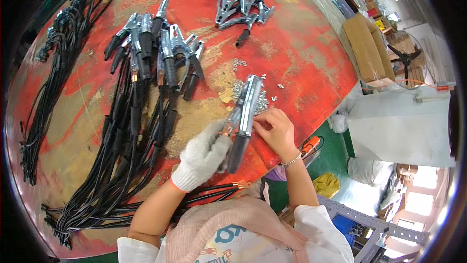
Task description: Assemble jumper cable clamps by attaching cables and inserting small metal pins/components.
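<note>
Head view: the gloved left hand (202,156) is curled round a clamp (248,107) above the table (301,34); the right hand (276,132) bends its fingers beside it, hold unclear; cabled clamps (146,41) look done, loose clamps (250,19) seem left

Left forearm (158,207) enters from the lower edge, slanting up and to the right; bare between short white sleeve (138,250) and glove cuff. Left hand (203,153) in pale grey knit glove (187,169), cuff edged orange at the wrist; digits curled in a grip, some fingertips hidden. Right forearm (301,182) bare, steep, leaning left toward the hand; beaded bracelet (291,160) around the wrist. Right hand (277,131) ungloved, back uppermost; thumb and forefinger bent toward each other, fingertips partly hidden, pinch contact indeterminate. Hands near each other, apart; right slightly farther forward.
</note>
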`<state>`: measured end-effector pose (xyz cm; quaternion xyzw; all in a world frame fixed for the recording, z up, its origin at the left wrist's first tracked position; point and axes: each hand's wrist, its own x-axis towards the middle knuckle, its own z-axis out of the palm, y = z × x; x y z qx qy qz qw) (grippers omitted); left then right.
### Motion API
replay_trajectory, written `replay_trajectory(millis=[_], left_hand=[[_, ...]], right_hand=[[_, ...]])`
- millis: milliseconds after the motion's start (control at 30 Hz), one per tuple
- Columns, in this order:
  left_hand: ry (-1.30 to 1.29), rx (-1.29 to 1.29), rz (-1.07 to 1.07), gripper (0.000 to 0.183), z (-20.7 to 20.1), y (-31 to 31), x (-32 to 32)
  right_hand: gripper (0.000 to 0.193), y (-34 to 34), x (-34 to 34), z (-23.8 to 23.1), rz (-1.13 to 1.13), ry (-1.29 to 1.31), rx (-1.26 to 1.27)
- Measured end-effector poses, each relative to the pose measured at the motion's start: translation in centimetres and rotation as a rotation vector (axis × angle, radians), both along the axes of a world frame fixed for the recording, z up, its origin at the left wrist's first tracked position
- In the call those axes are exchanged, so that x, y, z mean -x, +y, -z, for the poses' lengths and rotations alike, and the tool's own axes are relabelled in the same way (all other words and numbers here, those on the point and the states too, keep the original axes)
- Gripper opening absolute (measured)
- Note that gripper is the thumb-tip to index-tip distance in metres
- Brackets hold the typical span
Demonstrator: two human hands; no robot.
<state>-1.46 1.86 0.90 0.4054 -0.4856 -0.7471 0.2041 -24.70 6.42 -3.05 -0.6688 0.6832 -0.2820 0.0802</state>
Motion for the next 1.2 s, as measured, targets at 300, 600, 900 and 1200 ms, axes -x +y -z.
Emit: replay_trajectory(millis=[300,600,900,1200], left_hand=[[-0.067,0.191,-0.022,0.037,0.6,0.3,0.1],[-0.191,0.323,0.005,0.037,-0.3,0.1,-0.1],[-0.159,0.298,0.007,0.036,-0.2,0.0,-0.1],[-0.124,0.264,-0.005,0.036,-0.2,0.1,0.0]], right_hand=[[0.024,-0.8,-5.8,-4.4,-0.160,-0.233,0.296],[0.024,-1.3,-6.4,-4.8,-0.152,-0.165,0.254],[0.023,-1.3,-6.4,-4.3,-0.141,-0.175,0.248],[0.021,-1.2,-6.4,-4.4,-0.137,-0.180,0.236]])
